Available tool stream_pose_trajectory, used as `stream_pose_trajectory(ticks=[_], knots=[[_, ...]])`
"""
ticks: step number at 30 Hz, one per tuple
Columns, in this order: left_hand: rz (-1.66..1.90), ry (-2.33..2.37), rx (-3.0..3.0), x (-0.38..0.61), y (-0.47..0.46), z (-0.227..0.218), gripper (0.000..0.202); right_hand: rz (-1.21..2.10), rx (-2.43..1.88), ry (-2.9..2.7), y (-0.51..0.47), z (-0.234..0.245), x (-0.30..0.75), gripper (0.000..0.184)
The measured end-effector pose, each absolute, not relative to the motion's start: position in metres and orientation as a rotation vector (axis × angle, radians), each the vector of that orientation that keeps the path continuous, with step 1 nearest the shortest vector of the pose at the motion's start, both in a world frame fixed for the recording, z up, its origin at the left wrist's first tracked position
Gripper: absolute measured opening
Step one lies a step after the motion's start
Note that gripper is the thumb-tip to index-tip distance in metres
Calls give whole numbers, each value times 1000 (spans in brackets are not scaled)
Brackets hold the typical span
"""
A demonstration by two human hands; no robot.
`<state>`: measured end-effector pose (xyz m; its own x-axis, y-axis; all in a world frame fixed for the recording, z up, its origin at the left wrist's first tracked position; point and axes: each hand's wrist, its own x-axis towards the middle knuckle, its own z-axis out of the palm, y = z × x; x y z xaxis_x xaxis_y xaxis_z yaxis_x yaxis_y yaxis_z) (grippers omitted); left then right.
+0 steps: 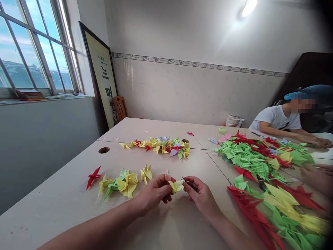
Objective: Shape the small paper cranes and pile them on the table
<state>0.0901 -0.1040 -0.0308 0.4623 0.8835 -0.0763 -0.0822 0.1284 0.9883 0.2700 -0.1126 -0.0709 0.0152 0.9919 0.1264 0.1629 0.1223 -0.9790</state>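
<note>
two bare hands, mine: left hand [154,194] pinching one folded yellow origami piece [176,186], light, fragile, best held at its thick centre, just beside my right hand [200,198], fingers together on a small dark pointed tool [185,180].

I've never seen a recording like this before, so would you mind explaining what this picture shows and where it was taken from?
No machine is involved. This one picture comes from a camera worn on a person's head, looking forward and down at their own bare hands. The left hand pinches a small yellow folded paper piece. The right hand sits beside it and appears to hold a small dark pointed tool, too small to name exactly. On the pale table lie a row of mixed folded paper pieces and, to the right, a large heap of green, red and yellow ones. A co-worker sits at the far right.
</note>
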Motion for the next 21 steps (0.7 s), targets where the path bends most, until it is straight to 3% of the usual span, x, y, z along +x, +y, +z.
stream_pose_trajectory(ticks=[6,14,21], knots=[[1125,1052,1631,42,-69,25,13,1029,-1229,-1379,-113,-72,270,33],[624,1410,2085,-23,-31,26,24,1064,-1301,-1408,-112,-73,271,32],[545,1987,2251,-70,42,20,34,1030,-1316,-1444,-110,-77,272,34]])
